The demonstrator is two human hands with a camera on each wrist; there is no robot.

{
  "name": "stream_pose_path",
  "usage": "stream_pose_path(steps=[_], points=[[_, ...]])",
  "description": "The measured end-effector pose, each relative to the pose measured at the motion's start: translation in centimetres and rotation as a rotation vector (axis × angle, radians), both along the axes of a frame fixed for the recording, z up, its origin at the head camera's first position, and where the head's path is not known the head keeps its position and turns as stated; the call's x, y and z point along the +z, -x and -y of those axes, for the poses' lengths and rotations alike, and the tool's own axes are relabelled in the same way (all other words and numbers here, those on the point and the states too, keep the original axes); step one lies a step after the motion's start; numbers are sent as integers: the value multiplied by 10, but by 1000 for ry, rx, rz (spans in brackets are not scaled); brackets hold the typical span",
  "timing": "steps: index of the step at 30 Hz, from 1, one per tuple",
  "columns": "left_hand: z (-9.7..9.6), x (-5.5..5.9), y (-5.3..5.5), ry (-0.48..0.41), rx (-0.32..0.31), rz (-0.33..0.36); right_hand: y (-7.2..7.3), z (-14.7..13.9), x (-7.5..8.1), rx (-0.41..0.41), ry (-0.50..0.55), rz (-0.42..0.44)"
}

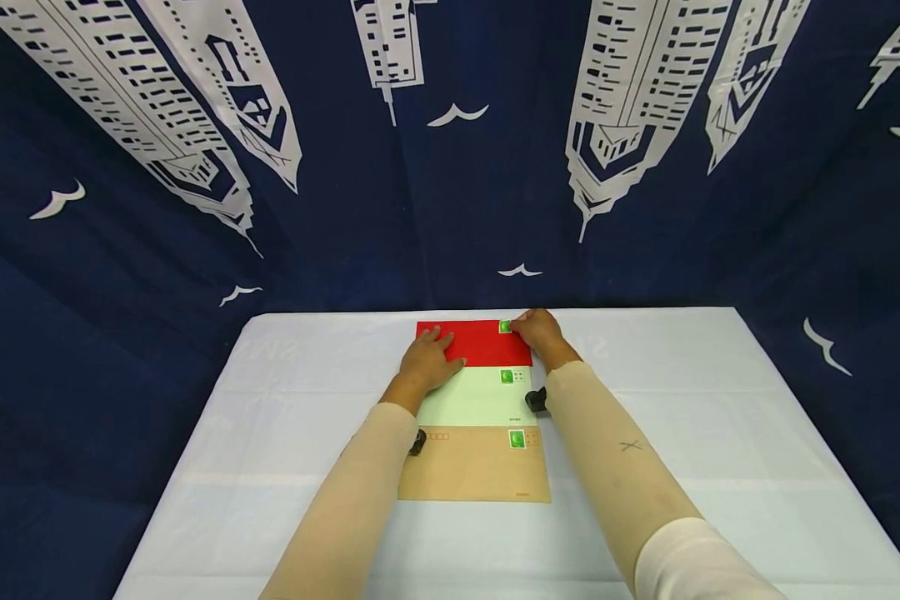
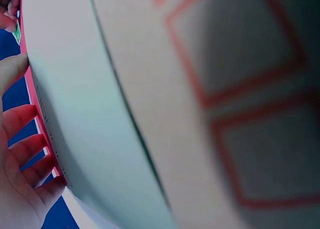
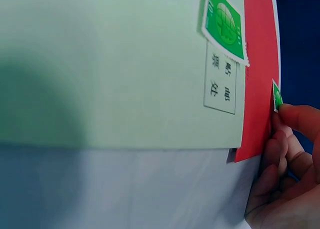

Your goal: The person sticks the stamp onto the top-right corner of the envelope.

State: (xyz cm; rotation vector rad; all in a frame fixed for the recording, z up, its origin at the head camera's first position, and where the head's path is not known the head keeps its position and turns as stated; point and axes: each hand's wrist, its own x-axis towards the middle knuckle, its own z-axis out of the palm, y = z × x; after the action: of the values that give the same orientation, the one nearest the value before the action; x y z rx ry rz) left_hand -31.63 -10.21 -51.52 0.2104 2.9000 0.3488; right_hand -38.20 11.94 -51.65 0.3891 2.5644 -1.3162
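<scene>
A red envelope [image 1: 480, 343] lies at the far end of a column of three, above a pale green envelope [image 1: 465, 402] and a brown envelope [image 1: 472, 475]. My left hand [image 1: 425, 360] rests with spread fingers on the red envelope's left part. At its upper right corner, my right hand [image 1: 542, 333] pinches a small green stamp [image 3: 277, 95] between thumb and finger. The stamp appears to stand slightly tilted at the red paper; whether it sticks there I cannot tell. Another green stamp [image 3: 226, 26] sits on the pale green envelope, beside a printed box.
A third green stamp [image 1: 517, 438] is on the brown envelope's upper right. White cloth [image 1: 292, 450] covers the table under the envelopes. Behind it hangs a dark blue curtain [image 1: 450, 208] with white building prints. Black wrist cameras [image 1: 536, 400] sit close above the envelopes.
</scene>
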Motion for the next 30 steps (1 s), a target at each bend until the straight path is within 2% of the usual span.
stream_pose_path(steps=[6,15,22,30], points=[[0,1,0,-26,4,4,-3,1,4,9,-25,5],[0,3,-1,-19,1,0,-4,1,8,10,-32,13],[1,3,-2,-25,7,4,-2,3,8,-9,-9,64],[2,3,-3,-24,10,-1,-3,4,8,15,-41,22]])
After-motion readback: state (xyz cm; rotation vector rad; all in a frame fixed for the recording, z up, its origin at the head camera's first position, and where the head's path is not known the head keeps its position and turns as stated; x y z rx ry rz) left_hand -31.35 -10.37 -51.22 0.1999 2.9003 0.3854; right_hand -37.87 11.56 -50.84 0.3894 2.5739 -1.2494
